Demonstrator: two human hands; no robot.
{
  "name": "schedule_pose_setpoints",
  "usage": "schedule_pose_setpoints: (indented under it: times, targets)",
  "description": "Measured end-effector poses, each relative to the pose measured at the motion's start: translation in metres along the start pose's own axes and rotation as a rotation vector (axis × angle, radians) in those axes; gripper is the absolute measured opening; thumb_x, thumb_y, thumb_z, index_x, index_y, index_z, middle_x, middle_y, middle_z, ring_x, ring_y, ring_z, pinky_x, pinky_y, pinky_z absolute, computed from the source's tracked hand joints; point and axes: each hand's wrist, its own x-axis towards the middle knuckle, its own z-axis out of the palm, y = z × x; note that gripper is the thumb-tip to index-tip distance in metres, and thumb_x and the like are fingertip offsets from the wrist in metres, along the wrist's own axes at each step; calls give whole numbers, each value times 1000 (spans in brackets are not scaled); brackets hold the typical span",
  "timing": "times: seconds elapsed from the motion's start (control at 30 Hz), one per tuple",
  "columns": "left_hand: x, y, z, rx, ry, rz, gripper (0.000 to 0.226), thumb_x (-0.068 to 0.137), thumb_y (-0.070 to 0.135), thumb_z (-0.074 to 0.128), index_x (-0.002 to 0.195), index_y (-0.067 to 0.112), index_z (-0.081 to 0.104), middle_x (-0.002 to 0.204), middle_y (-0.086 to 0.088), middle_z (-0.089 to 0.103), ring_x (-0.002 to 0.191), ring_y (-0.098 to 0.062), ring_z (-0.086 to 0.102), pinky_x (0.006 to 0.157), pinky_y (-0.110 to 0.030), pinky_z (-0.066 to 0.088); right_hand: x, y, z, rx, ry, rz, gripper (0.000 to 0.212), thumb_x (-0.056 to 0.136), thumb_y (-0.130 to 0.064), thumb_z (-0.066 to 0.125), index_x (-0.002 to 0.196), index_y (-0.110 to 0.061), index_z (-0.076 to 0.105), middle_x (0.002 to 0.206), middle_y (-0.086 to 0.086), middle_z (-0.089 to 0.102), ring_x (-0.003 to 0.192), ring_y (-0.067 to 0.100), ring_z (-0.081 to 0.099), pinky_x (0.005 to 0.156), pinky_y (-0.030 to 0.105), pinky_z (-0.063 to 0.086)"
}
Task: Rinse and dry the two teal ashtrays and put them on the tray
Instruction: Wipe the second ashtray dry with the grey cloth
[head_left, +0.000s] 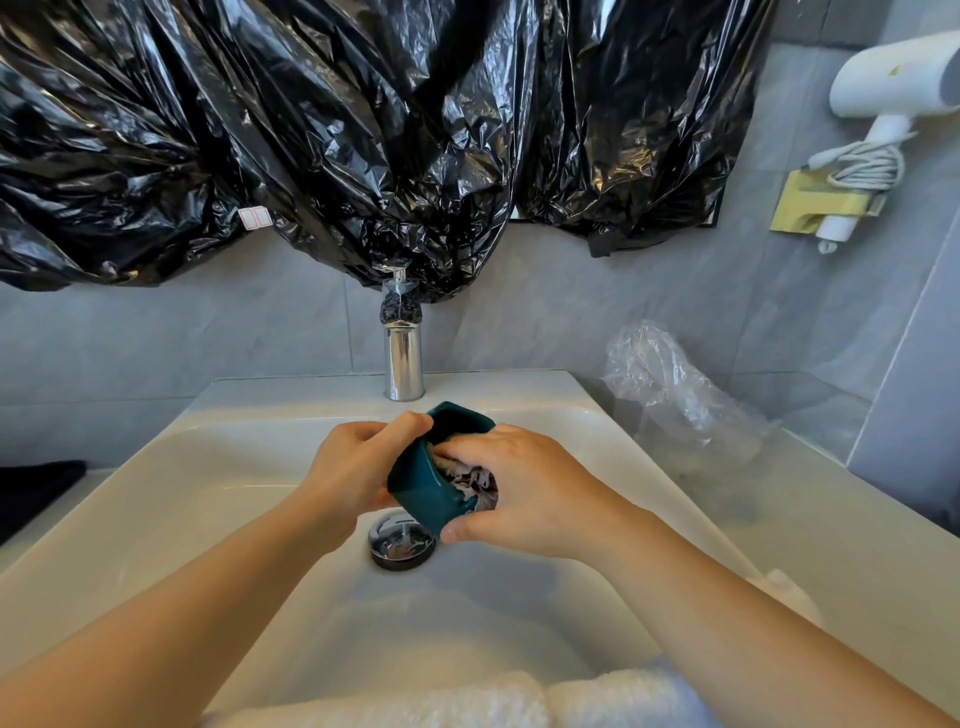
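I hold one teal ashtray (423, 486) tilted on its side over the white sink basin (218, 467), above the drain. My left hand (358, 467) grips its left wall and upper rim. My right hand (524, 488) presses a dark, crumpled cloth (475, 480) into the ashtray's hollow, thumb under its lower edge. The second ashtray and the tray are out of view.
A chrome faucet (403, 358) stands behind the basin, with the chrome drain plug (400, 540) below my hands. White towel (493, 696) lies on the near rim. Crumpled clear plastic (675, 384) sits at the right, black plastic sheeting (311, 130) hangs above, a hairdryer (883, 83) is wall-mounted.
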Motion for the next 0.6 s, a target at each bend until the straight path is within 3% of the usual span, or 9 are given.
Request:
schedule_pose_setpoints:
  times: [0.13, 0.27, 0.43, 0.6]
  targets:
    - [0, 3, 1, -51, 8, -18, 31, 88, 34, 62, 95, 5, 69, 92, -19, 73, 88, -32, 71, 64, -33, 59, 0, 0, -1, 114, 73, 12, 49, 67, -34, 83, 114, -34, 68, 107, -14, 68, 96, 8, 53, 85, 30, 48]
    - [0, 5, -2, -67, 12, -2, 30, 90, 33, 60, 96, 6, 68, 87, -15, 74, 80, -26, 70, 55, -26, 57, 1, -3, 3, 79, 136, -16, 50, 66, -36, 84, 114, -28, 70, 117, -14, 69, 110, 9, 57, 97, 32, 37]
    - [1, 5, -3, -49, 11, 20, 29, 90, 33, 60, 99, 6, 66, 91, -15, 74, 86, -28, 71, 65, -32, 60, 1, -2, 2, -101, 120, -12, 55, 72, -56, 72, 121, -35, 57, 119, -19, 62, 115, 8, 51, 93, 36, 37]
    - [1, 2, -1, -14, -3, 25, 33, 87, 34, 64, 102, 5, 66, 95, -17, 73, 89, -30, 71, 76, -40, 61, 1, -1, 4, -120, 18, -12, 59, 79, -50, 69, 132, -33, 47, 134, -16, 52, 129, 11, 38, 99, 37, 30]
